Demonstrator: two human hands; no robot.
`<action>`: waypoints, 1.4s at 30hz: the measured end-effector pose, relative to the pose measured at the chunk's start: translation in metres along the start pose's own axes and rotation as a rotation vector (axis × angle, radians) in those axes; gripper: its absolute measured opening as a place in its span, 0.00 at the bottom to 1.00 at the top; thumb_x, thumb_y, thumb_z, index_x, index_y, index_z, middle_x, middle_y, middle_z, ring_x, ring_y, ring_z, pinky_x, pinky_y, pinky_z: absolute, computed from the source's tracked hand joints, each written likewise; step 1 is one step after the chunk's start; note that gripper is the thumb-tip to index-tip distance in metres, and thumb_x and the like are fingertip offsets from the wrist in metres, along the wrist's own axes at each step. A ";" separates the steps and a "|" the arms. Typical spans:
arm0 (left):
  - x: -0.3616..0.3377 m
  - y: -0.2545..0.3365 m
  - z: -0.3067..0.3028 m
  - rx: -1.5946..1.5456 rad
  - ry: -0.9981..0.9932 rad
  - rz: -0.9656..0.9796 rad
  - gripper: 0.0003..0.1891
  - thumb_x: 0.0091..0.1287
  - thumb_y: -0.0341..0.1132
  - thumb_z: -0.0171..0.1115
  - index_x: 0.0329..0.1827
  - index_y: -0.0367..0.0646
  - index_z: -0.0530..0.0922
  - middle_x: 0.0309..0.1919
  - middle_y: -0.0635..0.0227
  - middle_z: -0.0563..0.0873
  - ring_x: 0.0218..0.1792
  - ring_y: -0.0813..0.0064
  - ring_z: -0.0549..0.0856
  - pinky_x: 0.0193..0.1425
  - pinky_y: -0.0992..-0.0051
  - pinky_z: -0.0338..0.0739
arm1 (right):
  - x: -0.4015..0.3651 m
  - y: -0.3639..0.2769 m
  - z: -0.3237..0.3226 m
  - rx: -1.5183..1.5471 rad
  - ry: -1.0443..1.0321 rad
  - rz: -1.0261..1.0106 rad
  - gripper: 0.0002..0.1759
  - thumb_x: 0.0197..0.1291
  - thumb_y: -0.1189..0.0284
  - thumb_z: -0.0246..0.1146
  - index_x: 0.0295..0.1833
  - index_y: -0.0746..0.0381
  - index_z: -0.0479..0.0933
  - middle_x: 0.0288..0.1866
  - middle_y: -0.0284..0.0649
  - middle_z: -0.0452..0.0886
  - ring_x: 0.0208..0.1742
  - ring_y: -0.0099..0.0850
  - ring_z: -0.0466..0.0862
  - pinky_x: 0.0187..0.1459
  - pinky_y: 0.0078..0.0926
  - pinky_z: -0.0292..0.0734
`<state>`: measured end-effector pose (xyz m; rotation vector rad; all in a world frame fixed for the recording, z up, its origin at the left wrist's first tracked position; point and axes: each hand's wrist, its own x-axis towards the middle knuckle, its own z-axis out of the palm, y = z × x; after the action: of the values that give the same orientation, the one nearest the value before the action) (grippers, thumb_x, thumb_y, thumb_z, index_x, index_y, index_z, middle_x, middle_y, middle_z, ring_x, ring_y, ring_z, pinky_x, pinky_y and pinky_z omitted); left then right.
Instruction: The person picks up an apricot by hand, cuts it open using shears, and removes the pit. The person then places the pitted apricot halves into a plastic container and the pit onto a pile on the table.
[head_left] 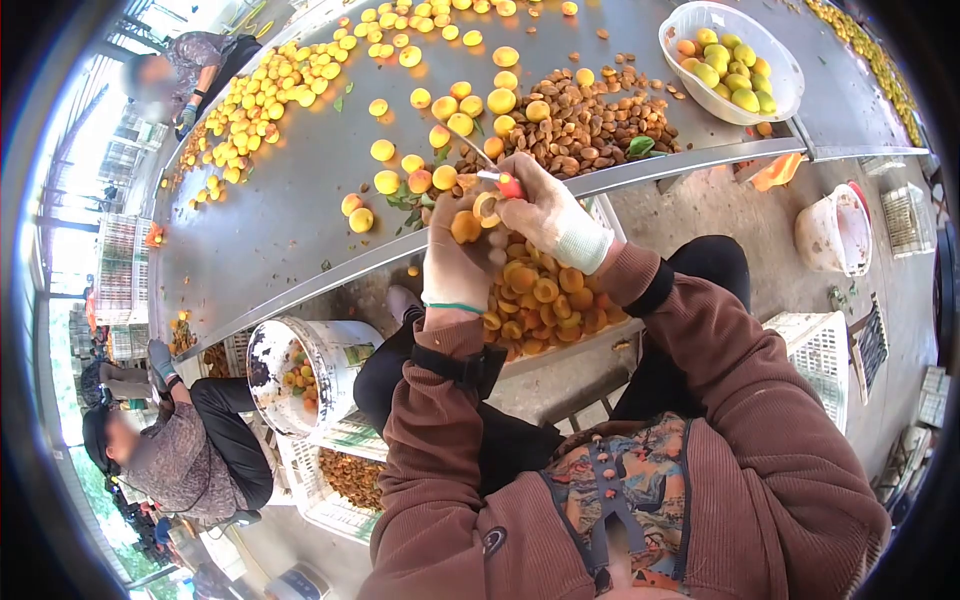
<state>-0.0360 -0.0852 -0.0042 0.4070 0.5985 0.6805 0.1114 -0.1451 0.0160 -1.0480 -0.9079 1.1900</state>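
Observation:
My left hand [458,262], in a stained white glove, is closed around an orange apricot [465,227] at the table's near edge. In my gloved right hand [548,208] is a small knife with a red handle [510,186], its blade pointing up and left. A cut apricot half [486,209] shows between the two hands. Below them, a crate holds many apricot halves [545,290]. On the metal table [280,215] just beyond lie whole apricots [501,101], a heap of brown pits [590,125] and some green leaves.
A white basket of yellow-green fruit [782,55] stands at the table's upper right. A white bucket [335,365] is at my left, above a crate of pits [350,478]. Another bucket [815,235] stands at right. Two people [190,465] are at the left.

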 end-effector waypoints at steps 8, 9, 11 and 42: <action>-0.001 -0.017 -0.008 0.117 0.059 0.090 0.15 0.76 0.50 0.56 0.52 0.49 0.76 0.33 0.74 0.81 0.28 0.82 0.76 0.24 0.86 0.65 | 0.014 0.026 -0.004 -0.329 -0.007 -0.285 0.11 0.64 0.73 0.63 0.50 0.63 0.74 0.35 0.31 0.77 0.33 0.17 0.77 0.33 0.19 0.76; 0.000 -0.017 -0.007 0.119 0.054 0.088 0.15 0.76 0.50 0.56 0.52 0.49 0.76 0.33 0.74 0.81 0.28 0.82 0.76 0.24 0.86 0.65 | 0.012 0.005 -0.002 -0.093 0.136 -0.113 0.10 0.63 0.73 0.64 0.48 0.63 0.76 0.32 0.32 0.78 0.31 0.19 0.78 0.32 0.20 0.75; 0.001 -0.020 -0.002 0.114 0.092 0.079 0.13 0.74 0.47 0.60 0.50 0.48 0.76 0.33 0.70 0.80 0.29 0.81 0.77 0.27 0.84 0.69 | 0.010 -0.017 -0.006 0.357 0.275 0.058 0.06 0.62 0.72 0.64 0.40 0.62 0.76 0.24 0.27 0.73 0.20 0.15 0.69 0.22 0.17 0.62; 0.022 -0.086 0.035 0.283 0.204 0.492 0.13 0.80 0.47 0.51 0.50 0.49 0.74 0.35 0.76 0.79 0.34 0.84 0.80 0.34 0.81 0.78 | 0.027 -0.015 0.009 0.522 0.562 -0.143 0.04 0.65 0.75 0.62 0.35 0.57 0.76 0.24 0.23 0.71 0.22 0.15 0.71 0.24 0.15 0.62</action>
<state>0.0393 -0.1365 -0.0312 0.7692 0.8020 1.1211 0.1110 -0.1183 0.0336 -0.8044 -0.2058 0.8720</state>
